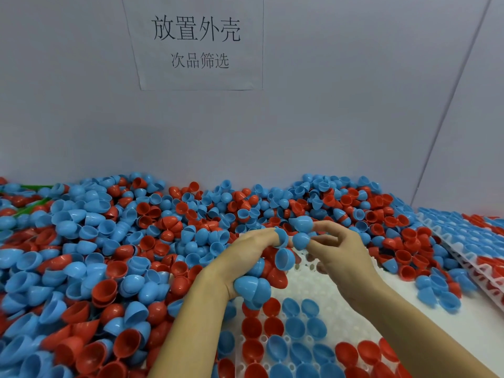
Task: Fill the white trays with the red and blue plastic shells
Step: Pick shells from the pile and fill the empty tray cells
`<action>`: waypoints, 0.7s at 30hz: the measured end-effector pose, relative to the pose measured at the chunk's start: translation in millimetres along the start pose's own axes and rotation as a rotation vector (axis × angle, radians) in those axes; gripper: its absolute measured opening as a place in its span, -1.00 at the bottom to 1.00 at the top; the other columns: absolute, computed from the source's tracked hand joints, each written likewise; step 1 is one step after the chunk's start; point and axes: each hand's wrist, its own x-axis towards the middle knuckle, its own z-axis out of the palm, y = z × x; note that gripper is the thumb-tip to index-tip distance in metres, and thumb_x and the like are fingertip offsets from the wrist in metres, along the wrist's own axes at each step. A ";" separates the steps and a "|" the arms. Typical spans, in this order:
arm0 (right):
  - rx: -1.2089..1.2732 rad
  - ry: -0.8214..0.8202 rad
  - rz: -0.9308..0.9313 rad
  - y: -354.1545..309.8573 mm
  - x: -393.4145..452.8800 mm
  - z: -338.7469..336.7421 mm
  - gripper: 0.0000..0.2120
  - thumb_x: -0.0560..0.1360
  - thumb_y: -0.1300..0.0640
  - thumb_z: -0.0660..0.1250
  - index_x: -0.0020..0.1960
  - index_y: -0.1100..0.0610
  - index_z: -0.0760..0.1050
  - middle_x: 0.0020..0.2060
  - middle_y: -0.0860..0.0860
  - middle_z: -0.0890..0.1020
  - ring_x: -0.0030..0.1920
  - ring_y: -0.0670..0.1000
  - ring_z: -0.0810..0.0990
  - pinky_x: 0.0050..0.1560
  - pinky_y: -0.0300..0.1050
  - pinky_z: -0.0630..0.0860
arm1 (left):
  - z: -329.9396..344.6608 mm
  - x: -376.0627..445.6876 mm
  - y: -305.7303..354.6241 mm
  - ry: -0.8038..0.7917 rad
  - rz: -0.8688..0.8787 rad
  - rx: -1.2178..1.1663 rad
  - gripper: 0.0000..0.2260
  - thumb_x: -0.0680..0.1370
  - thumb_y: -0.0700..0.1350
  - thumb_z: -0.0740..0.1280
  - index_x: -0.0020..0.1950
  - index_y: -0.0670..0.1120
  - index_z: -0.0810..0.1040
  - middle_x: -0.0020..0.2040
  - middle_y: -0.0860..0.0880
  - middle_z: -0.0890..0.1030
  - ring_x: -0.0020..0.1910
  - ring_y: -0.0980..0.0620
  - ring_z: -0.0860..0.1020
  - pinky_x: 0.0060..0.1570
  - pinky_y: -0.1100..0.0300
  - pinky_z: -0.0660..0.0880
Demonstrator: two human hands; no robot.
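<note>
A deep heap of red and blue plastic shells (114, 241) covers the table from the left to the back wall. A white tray (321, 290) lies in front of me, its near rows holding red and blue shells (289, 328) open side up. My left hand (251, 249) grips a bunch of blue and red shells (261, 279) above the tray's left edge. My right hand (338, 249) pinches a blue shell (301, 240) with its fingertips, close to the left hand's fingers. Another blue shell (301, 223) sits just above it.
A stack of filled white trays (469, 246) lies at the right edge. Loose shells (436, 293) lie between it and the front tray. A grey wall with a paper sign (196, 42) stands right behind the heap. Green plastic (35, 186) pokes out at the far left.
</note>
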 end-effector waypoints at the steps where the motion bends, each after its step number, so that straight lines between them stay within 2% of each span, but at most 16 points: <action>1: -0.038 0.002 -0.023 -2.3 0.2 3.0 -0.81 0.49 0.23 0.47 0.00 -0.04 0.64 -0.23 0.02 0.71 -0.30 -0.08 0.59 -0.28 -0.20 0.48 | -0.3 0.5 -0.4 0.007 0.002 -0.001 -0.71 0.62 -0.08 0.28 0.22 -0.23 0.61 -0.04 -0.22 0.67 -0.27 -0.03 0.57 -0.39 0.18 0.57; 5: -0.134 -0.021 -0.073 -5.8 2.2 5.2 -0.73 0.52 0.29 0.35 -0.03 -0.09 0.63 -0.26 -0.03 0.70 -0.35 -0.15 0.60 -0.30 -0.25 0.50 | -3.6 2.5 -1.9 0.037 0.013 0.023 -0.68 0.63 -0.09 0.27 0.28 -0.25 0.56 0.00 -0.22 0.62 -0.19 -0.13 0.54 -0.33 0.15 0.55; 9: -0.129 -0.070 -0.055 -8.0 1.7 5.7 -0.69 0.55 0.30 0.26 -0.09 -0.07 0.66 -0.35 -0.02 0.67 -0.42 -0.17 0.52 -0.36 -0.28 0.49 | -2.5 4.8 -2.9 0.041 0.020 0.029 -0.85 0.60 -0.11 0.29 0.06 -0.16 0.58 -0.21 -0.11 0.57 -0.39 0.02 0.51 -0.40 0.20 0.53; 12: -0.100 -0.112 -0.019 -10.1 1.0 6.8 -0.70 0.55 0.30 0.26 -0.06 -0.05 0.66 -0.42 -0.05 0.60 -0.39 -0.08 0.47 -0.36 -0.23 0.43 | -2.4 6.5 -4.1 0.048 0.028 0.038 -0.88 0.61 -0.12 0.27 -0.01 -0.12 0.57 -0.26 -0.07 0.56 -0.40 0.05 0.50 -0.41 0.20 0.52; 14: -0.057 -0.164 0.016 -12.0 1.0 6.5 -0.73 0.55 0.29 0.26 0.02 0.01 0.67 -0.35 0.00 0.62 -0.38 -0.04 0.43 -0.41 -0.23 0.35 | -3.4 6.7 -4.0 0.057 0.040 0.054 -0.83 0.61 -0.12 0.25 0.00 -0.17 0.60 -0.20 -0.10 0.60 -0.33 0.03 0.52 -0.36 0.19 0.51; 17: -0.007 -0.227 0.052 -14.2 1.5 3.3 -0.79 0.52 0.26 0.35 0.06 0.02 0.65 -0.29 0.06 0.65 -0.41 -0.05 0.41 -0.47 -0.26 0.29 | -4.9 6.2 -4.2 0.075 0.050 0.065 -0.76 0.63 -0.08 0.25 0.15 -0.18 0.62 -0.06 -0.21 0.61 -0.23 -0.02 0.54 -0.29 0.14 0.52; 19: -0.004 -0.254 0.051 -14.4 2.0 1.6 -0.81 0.51 0.22 0.41 0.06 -0.01 0.65 -0.28 0.08 0.67 -0.45 -0.08 0.42 -0.45 -0.24 0.30 | -5.9 6.2 -5.7 0.083 0.054 0.071 -0.75 0.65 -0.04 0.24 0.17 -0.13 0.64 -0.04 -0.26 0.61 -0.18 -0.05 0.56 -0.26 0.11 0.54; 21: -0.017 -0.250 0.047 -13.7 2.9 1.1 -0.81 0.50 0.20 0.43 0.06 -0.02 0.64 -0.26 0.09 0.70 -0.49 -0.10 0.42 -0.42 -0.19 0.32 | -5.9 5.9 -6.2 0.083 0.059 0.064 -0.76 0.65 -0.04 0.24 0.14 -0.10 0.65 -0.09 -0.20 0.59 -0.19 -0.05 0.53 -0.28 0.12 0.53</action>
